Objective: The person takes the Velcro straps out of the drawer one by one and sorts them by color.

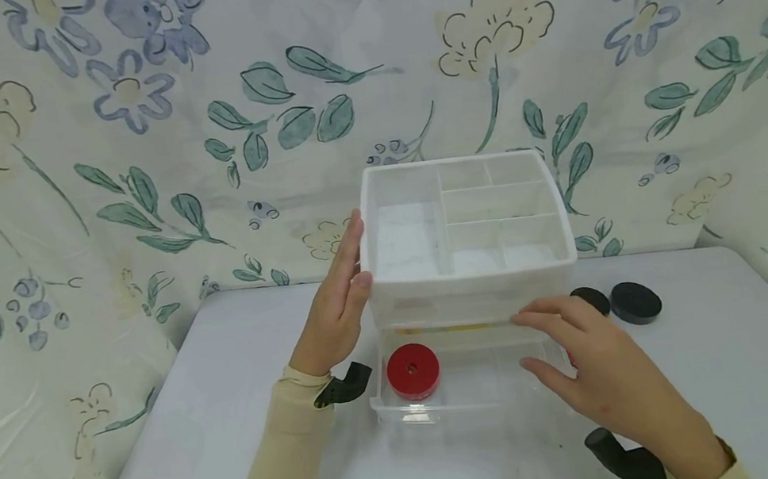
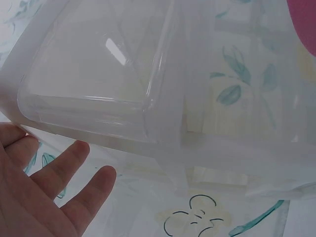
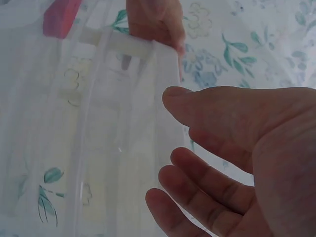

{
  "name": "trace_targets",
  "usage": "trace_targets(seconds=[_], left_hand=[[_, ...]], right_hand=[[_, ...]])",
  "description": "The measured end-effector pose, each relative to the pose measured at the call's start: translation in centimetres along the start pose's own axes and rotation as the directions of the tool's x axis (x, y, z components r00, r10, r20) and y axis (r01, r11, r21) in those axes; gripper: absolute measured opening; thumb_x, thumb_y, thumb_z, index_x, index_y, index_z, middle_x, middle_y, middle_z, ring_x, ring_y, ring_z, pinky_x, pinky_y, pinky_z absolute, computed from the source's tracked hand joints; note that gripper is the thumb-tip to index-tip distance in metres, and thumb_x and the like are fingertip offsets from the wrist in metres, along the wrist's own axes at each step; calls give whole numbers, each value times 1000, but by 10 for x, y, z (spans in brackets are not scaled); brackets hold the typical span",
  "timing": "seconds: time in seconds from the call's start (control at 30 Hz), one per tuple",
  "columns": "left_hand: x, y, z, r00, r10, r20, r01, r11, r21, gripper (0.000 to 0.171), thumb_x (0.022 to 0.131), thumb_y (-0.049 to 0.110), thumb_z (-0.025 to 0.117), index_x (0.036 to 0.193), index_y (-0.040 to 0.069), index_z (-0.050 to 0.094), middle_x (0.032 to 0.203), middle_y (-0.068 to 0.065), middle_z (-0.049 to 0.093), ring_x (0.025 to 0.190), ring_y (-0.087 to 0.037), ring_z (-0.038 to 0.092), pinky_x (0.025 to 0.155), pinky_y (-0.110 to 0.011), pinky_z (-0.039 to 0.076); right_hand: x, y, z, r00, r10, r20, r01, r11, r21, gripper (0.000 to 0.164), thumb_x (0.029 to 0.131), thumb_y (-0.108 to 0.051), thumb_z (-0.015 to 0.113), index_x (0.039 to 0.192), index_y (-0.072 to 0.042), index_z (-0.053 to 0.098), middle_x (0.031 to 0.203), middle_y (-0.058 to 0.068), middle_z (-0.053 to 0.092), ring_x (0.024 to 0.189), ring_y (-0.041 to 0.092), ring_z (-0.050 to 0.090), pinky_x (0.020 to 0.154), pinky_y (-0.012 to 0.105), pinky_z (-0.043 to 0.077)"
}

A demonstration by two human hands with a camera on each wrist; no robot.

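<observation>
A white plastic organizer [image 1: 472, 284] with divided compartments on top stands on the table. Its lower clear drawer [image 1: 476, 400] is pulled out toward me. Inside, at the drawer's left end, sits a round red disc-shaped thing [image 1: 413, 372] with a small mark at its centre. My left hand [image 1: 334, 301] lies along the organizer's left side, fingers extended. At the front right, my right hand [image 1: 586, 358] hovers over the drawer, thumb apart from the fingers and nothing between them. Its fingertips come right up to the organizer's front edge. The right hand hides the drawer's right end.
Two black round lids [image 1: 636, 303] lie on the table behind my right hand. A sliver of red shows beside that hand. Flowered cloth [image 1: 411, 108] hangs close behind the organizer. White table surface [image 1: 219, 419] extends to both sides.
</observation>
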State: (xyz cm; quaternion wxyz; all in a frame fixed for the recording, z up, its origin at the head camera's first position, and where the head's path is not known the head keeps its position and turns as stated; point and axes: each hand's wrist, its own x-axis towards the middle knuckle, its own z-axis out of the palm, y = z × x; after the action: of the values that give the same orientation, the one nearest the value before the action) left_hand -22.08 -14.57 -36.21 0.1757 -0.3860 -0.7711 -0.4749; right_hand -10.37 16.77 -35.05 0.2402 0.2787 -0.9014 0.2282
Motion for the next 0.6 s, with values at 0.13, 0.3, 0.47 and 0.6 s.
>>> trace_targets(seconds=[0.13,0.3,0.47,0.6], left_hand=[[0,0,0,1000,3,-2,-3,1000,10,61,110,27,39,163,14,11,169,0,9,153,-22,17,118,-45,29],[0,-1,1,1000,4,-2,-4,1000,18,61,110,30,39,163,14,12,169,0,9,153,-22,17,118,-44,29],[0,-1,1,1000,4,-4,-4,1000,23,62,110,33,37,163,14,12,169,0,9,153,-22,16,119,-44,28],[0,-1,1,1000,7,-4,-6,1000,26,62,110,35,37,163,14,12,169,0,9,154,-22,15,119,-44,27]], right_hand=[[2,-9,10,999,-12,38,11,1000,23,58,70,-11,93,122,-12,68,121,3,62,108,20,62,85,37,60],[3,-18,21,997,8,75,-11,999,49,58,70,-14,93,123,-15,68,120,2,63,105,17,63,82,32,60],[5,-25,31,991,5,130,-16,996,84,56,73,-17,92,123,-17,68,122,-1,64,109,16,63,87,34,58],[6,-28,37,987,-6,159,-13,993,119,54,74,-18,91,124,-17,68,121,-2,65,110,16,63,90,35,57]])
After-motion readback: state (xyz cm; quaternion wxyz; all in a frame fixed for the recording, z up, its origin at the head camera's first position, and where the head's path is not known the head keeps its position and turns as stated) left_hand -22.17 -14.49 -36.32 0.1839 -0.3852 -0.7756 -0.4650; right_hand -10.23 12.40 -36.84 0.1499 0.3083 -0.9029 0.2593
